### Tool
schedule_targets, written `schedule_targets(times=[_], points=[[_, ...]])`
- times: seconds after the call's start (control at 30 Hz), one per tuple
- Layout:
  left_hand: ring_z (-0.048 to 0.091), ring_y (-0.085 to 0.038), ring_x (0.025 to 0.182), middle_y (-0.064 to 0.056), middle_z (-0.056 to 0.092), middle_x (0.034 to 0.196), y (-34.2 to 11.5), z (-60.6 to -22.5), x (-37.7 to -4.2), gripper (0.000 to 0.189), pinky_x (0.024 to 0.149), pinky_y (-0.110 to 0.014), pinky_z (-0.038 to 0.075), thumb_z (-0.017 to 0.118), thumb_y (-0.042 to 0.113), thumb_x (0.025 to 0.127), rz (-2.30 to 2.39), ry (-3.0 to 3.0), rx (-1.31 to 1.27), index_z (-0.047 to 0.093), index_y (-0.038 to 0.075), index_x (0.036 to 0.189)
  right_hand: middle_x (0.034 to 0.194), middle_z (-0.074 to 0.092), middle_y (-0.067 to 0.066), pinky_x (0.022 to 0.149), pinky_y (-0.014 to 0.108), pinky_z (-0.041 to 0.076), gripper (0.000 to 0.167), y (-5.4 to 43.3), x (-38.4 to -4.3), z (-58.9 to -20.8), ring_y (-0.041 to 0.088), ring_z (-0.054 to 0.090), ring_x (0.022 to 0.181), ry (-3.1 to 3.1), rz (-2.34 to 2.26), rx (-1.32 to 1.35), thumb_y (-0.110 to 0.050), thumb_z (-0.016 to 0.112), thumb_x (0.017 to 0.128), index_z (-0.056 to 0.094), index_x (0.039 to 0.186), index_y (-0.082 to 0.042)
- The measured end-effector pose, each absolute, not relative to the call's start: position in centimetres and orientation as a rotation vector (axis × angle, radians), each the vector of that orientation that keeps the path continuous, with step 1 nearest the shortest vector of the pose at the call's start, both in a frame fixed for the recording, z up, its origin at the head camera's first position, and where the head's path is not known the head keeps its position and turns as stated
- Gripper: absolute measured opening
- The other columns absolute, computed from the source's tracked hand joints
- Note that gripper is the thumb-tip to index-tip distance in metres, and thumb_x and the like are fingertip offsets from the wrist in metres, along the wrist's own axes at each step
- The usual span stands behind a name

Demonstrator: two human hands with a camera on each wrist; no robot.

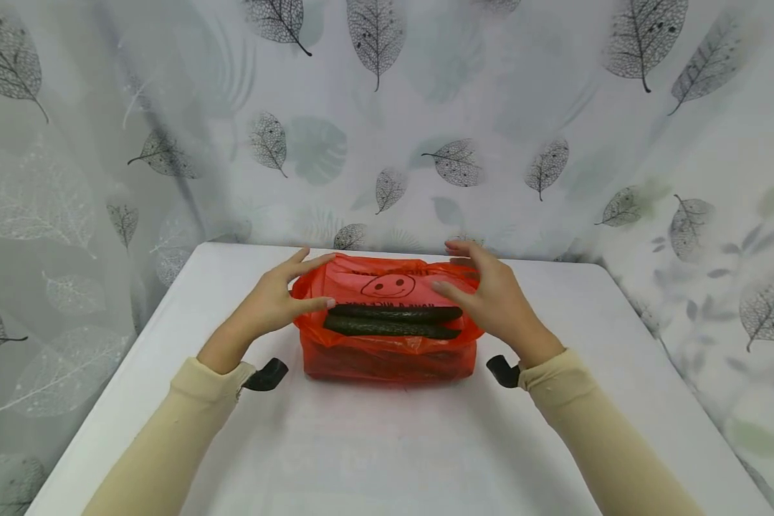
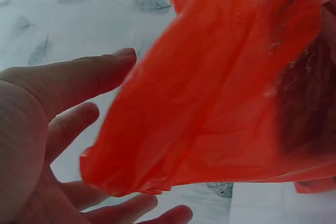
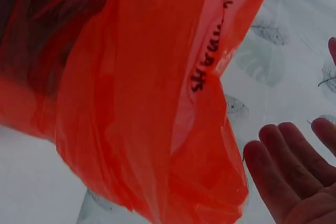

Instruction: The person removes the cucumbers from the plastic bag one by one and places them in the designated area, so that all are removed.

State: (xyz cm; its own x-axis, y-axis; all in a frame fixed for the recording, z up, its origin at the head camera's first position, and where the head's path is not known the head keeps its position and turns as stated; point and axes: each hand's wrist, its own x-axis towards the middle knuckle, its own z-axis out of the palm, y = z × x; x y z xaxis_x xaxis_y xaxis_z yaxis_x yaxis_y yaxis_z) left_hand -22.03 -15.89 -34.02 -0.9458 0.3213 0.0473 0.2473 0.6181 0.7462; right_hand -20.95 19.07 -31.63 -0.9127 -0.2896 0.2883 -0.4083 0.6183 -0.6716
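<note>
Item one, as I log it over the remote feed: a red translucent plastic bag with a gathered, ragged mouth (image 1: 390, 364), standing at the middle of the white flat tabletop (image 1: 393, 459), toward its far edge. On its inner back wall, a black printed smiling face (image 1: 388, 287); black printed lettering (image 3: 207, 51) shows near the rim from my right wrist camera.

Item two: a pair of long, slim, dark-green cucumbers (image 1: 392, 327), lying side by side and crosswise in the bag's mouth.

Item three: the bare left hand (image 1: 272, 299), at the bag's left end, spread wide, thumb well apart from the fingers. Its thumb tip overlaps the bag's edge in my head view (contact, I cannot tell).

Item four: the bare right hand (image 1: 499, 297), at the right end, likewise wide, thumb reaching over the mouth; my right wrist view sets its straight fingers just beside the plastic.

Item five: two cream long sleeves (image 1: 196, 408), each with a black curved wrist piece (image 1: 266, 375) beside the cuff.

Item six: a pale leaf-printed cloth backdrop (image 1: 361, 129), behind the table.
</note>
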Motion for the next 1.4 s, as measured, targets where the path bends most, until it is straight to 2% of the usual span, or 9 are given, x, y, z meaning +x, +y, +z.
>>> schedule_targets(times=[0.13, 0.23, 0.33, 0.5, 0.67, 0.83, 0.97, 1.2, 1.4], points=[[0.02, -0.04, 0.15, -0.012, 0.02, 0.166, -15.4, -34.6, -22.0, 0.072, 0.114, -0.064, 0.025, 0.082, 0.031, 0.086, 1.252, 2.716, 0.496, 0.052, 0.024, 0.151, 0.141, 0.057, 0.007, 0.095, 0.047, 0.053, 0.064, 18.0, -21.2, -31.8, 0.027, 0.059, 0.125, -2.784, 1.334, 0.53, -0.038, 0.073, 0.094, 0.047, 0.148, -0.018], [0.023, -0.04, 0.149, -0.017, 0.028, 0.163, -15.1, -34.8, -22.1, 0.072, 0.114, -0.06, 0.028, 0.084, 0.024, 0.084, 1.215, 2.717, 0.489, 0.054, 0.021, 0.149, 0.14, 0.058, 0.008, 0.09, 0.045, 0.055, 0.062, 17.3, -21.7, -32.2, 0.026, 0.059, 0.124, -2.849, 1.373, 0.523, -0.035, 0.072, 0.095, 0.048, 0.149, -0.016], [0.031, -0.041, 0.145, -0.022, 0.037, 0.157, -14.7, -34.9, -22.1, 0.074, 0.111, -0.059, 0.034, 0.085, 0.015, 0.081, 1.167, 2.74, 0.44, 0.055, 0.018, 0.148, 0.138, 0.06, 0.009, 0.091, 0.044, 0.055, 0.063, 16.7, -22.2, -32.8, 0.025, 0.06, 0.123, -2.922, 1.363, 0.558, -0.031, 0.072, 0.095, 0.048, 0.151, -0.013], [0.042, -0.043, 0.136, -0.023, 0.046, 0.15, -14.0, -34.9, -21.9, 0.085, 0.104, -0.055, 0.044, 0.087, 0.005, 0.074, 1.095, 2.783, 0.341, 0.052, 0.015, 0.15, 0.138, 0.061, 0.012, 0.097, 0.043, 0.052, 0.065, 16.1, -22.7, -34.0, 0.025, 0.061, 0.122, -3.006, 1.377, 0.673, -0.026, 0.075, 0.093, 0.049, 0.151, -0.009], [0.045, -0.043, 0.134, -0.024, 0.047, 0.149, -13.6, -35.0, -21.5, 0.097, 0.103, -0.055, 0.045, 0.089, 0.002, 0.07, 1.041, 2.812, 0.35, 0.042, 0.01, 0.155, 0.135, 0.063, 0.01, 0.094, 0.04, 0.054, 0.06, 15.7, -23.0, -35.2, 0.026, 0.064, 0.118, -3.031, 1.379, 0.685, -0.018, 0.078, 0.09, 0.056, 0.145, -0.008], [0.045, -0.044, 0.134, -0.024, 0.045, 0.151, -13.3, -35.1, -21.1, 0.106, 0.105, -0.056, 0.043, 0.092, 0.001, 0.065, 0.984, 2.849, 0.416, 0.038, 0.007, 0.156, 0.124, 0.07, 0.008, 0.093, 0.038, 0.054, 0.051, 15.2, -23.2, -36.2, 0.021, 0.068, 0.109, -3.095, 1.293, 0.662, -0.011, 0.082, 0.085, 0.067, 0.133, -0.006], [0.044, -0.044, 0.134, -0.025, 0.043, 0.152, -13.3, -35.4, -21.0, 0.112, 0.106, -0.056, 0.041, 0.093, -0.001, 0.061, 0.966, 2.869, 0.475, 0.035, 0.005, 0.157, 0.118, 0.073, 0.008, 0.093, 0.037, 0.054, 0.049, 14.7, -23.1, -36.8, 0.02, 0.069, 0.106, -3.158, 1.238, 0.714, -0.01, 0.084, 0.082, 0.07, 0.129, -0.004], [0.044, -0.042, 0.136, -0.023, 0.042, 0.153, -13.2, -35.6, -20.9, 0.113, 0.107, -0.054, 0.041, 0.092, -0.003, 0.06, 0.952, 2.867, 0.529, 0.034, 0.005, 0.157, 0.109, 0.074, -0.002, 0.088, 0.032, 0.056, 0.043, 13.7, -22.9, -38.0, 0.015, 0.069, 0.1, -3.221, 1.123, 0.73, -0.01, 0.086, 0.079, 0.075, 0.121, -0.009], [0.043, -0.041, 0.137, -0.022, 0.041, 0.154, -13.1, -35.7, -20.6, 0.112, 0.103, -0.053, 0.046, 0.088, -0.007, 0.062, 0.965, 2.84, 0.515, 0.033, 0.007, 0.158, 0.109, 0.074, -0.005, 0.092, 0.033, 0.054, 0.041, 13.2, -22.7, -38.9, 0.012, 0.067, 0.101, -3.244, 1.079, 0.719, -0.01, 0.086, 0.08, 0.076, 0.12, -0.011]])
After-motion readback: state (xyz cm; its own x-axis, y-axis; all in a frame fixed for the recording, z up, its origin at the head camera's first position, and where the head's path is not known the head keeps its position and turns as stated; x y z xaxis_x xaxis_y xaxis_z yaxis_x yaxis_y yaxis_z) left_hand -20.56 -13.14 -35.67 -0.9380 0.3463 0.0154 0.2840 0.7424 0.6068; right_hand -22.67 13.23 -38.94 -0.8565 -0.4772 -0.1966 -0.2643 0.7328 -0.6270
